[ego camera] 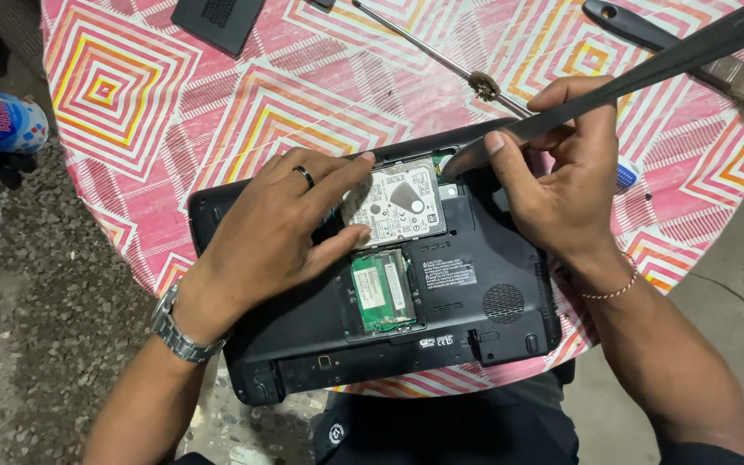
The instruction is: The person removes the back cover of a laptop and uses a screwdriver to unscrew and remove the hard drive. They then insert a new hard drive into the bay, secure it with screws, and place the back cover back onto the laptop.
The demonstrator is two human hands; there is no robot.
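My left hand (pixel 273 228) spread flat on the upturned laptop (pixel 475 319) at the table's (pixel 217 95) near edge, fingertips on the hard drive (pixel 399 202) in its open bay, my right hand (pixel 561 168) pinching a long flat tool (pixel 647 65) at the drive's corner, green memory module (pixel 381 293) in the compartment below

- The light is even and moderately bright, falling from above onto the patterned tablecloth (pixel 243 95).
- Shadows are soft; the left hand (pixel 273 228) casts a faint one onto the silver drive (pixel 398 202) beside it.
- The drive's metal face shows mild glare.
- The ground (pixel 27 284) on the left is dimmer and duller.
- The dark tool (pixel 647 65) held by the right hand (pixel 561 172) looks slightly soft near the top right corner.
- The centre is sharp.
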